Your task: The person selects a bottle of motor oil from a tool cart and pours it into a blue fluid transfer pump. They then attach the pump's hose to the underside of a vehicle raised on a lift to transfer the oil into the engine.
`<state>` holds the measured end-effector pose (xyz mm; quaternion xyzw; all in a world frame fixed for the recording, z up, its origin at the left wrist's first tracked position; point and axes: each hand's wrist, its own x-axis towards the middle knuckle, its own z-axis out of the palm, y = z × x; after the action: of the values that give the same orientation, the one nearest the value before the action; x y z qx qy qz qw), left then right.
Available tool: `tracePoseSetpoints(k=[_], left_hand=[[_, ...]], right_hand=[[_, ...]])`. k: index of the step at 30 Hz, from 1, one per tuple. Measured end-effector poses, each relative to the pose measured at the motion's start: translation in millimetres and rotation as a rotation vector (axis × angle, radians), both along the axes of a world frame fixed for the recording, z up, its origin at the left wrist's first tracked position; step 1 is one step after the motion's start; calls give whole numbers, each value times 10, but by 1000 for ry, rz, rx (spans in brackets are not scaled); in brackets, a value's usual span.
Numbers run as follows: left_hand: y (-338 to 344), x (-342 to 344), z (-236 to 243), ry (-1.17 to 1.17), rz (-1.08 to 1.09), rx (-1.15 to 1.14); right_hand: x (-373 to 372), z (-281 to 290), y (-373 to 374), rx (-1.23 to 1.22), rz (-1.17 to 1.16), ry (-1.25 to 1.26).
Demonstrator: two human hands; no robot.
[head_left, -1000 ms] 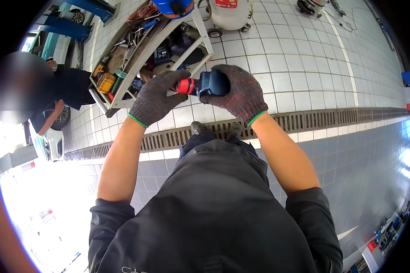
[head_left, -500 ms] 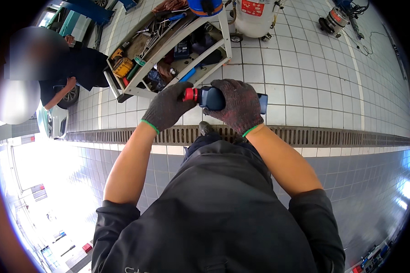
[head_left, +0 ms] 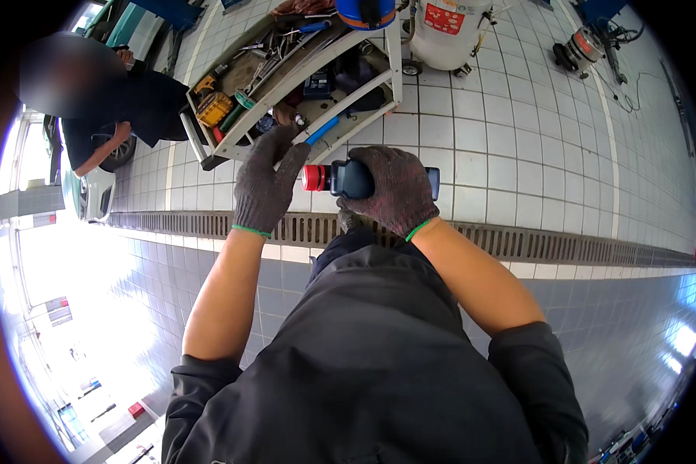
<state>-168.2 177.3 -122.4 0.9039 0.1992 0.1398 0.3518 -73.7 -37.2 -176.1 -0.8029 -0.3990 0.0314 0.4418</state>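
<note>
My right hand [head_left: 394, 185], in a dark knit glove with a green cuff, is wrapped round a dark blue plastic bottle [head_left: 353, 180]. It lies on its side in my grip, with its red cap [head_left: 314, 177] toward the left. Part of the bottle's body is hidden under the glove, and its far end shows past my fingers. My left hand [head_left: 267, 178], gloved the same way, is open beside the cap without gripping it; its thumb and fingers are spread and point away from me.
Ahead stands a tool cart [head_left: 286, 93] with wrenches, a yellow cordless drill [head_left: 213, 108] and a blue bucket [head_left: 365, 12]. A white tank [head_left: 445, 35] on wheels is to its right. A person [head_left: 124, 108] stands at the left. A floor grate [head_left: 518, 240] crosses below my hands.
My left hand has come off the red cap and moved a little left, its fingers opening. My right hand still holds the bottle, which has shifted slightly left and down.
</note>
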Motion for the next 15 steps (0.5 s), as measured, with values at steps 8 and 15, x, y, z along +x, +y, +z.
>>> tracePoseSetpoints(k=[8,15], left_hand=[[31,-95,-183,306,-209,-61],[170,13,-231,104,-277,-30]], right_hand=[[90,-76,37,14,-21,-87],[180,-132,141,-63,33,-14]])
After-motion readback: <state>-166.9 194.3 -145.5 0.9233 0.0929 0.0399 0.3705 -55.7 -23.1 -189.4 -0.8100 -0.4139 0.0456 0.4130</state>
